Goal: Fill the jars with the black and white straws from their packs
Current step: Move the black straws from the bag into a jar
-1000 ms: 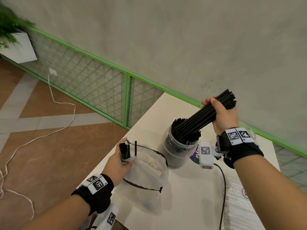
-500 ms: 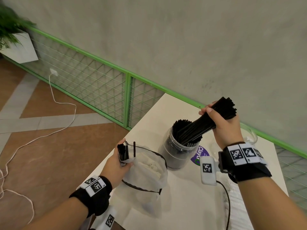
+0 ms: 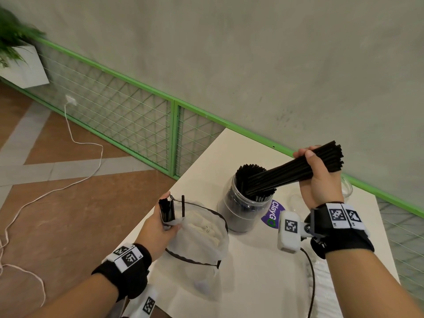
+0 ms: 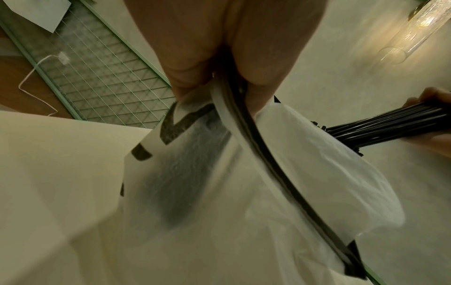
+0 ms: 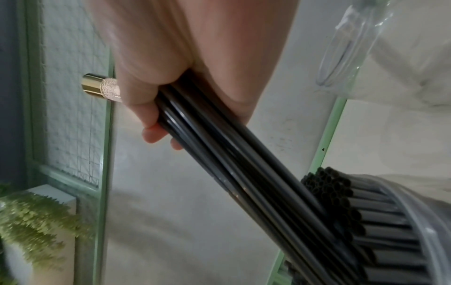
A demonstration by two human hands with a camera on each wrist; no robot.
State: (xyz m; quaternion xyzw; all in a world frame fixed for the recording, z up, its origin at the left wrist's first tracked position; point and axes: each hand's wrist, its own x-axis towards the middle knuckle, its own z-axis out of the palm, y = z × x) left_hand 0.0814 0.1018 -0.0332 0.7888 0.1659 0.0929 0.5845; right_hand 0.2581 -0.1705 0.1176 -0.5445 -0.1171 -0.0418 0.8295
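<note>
**A fistful of black straws tips into an already crowded jar**

The right hand (image 3: 320,180) is wrapped tight around a bundle of black straws (image 3: 289,174), gripping near the upper end so that only a short stub sticks out past the knuckles. The bundle slants down and away from the hand to the left, and its lower tips are at the mouth of the clear plastic jar (image 3: 243,212), among straws already standing there. The right wrist view shows the fingers (image 5: 151,123) curled fully round the glossy tubes and the open ends of the jar's straws (image 5: 336,194) packed close together.

These straws are light, thin-walled and smooth, so they probably slide against one another and fan out the moment the grip loosens. Holding high leaves the long lower part free to steer, but a hard squeeze could flatten the tubes. With the jar this full, the tips may catch on the ones already inside, and a light plastic jar could tip under a sideways push.

The left hand (image 3: 158,228) pinches the rim of a soft, translucent pack (image 3: 202,239) with black edging, together with a few leftover black straws (image 3: 167,210) standing up from its mouth. The pack is limp and crinkly, best held at its opening. It lies on the white table (image 3: 252,283), just left of the jar. Beyond the right hand an empty clear jar (image 5: 346,44) waits, and pale white straws (image 3: 328,292) appear to lie near the right forearm.
</note>
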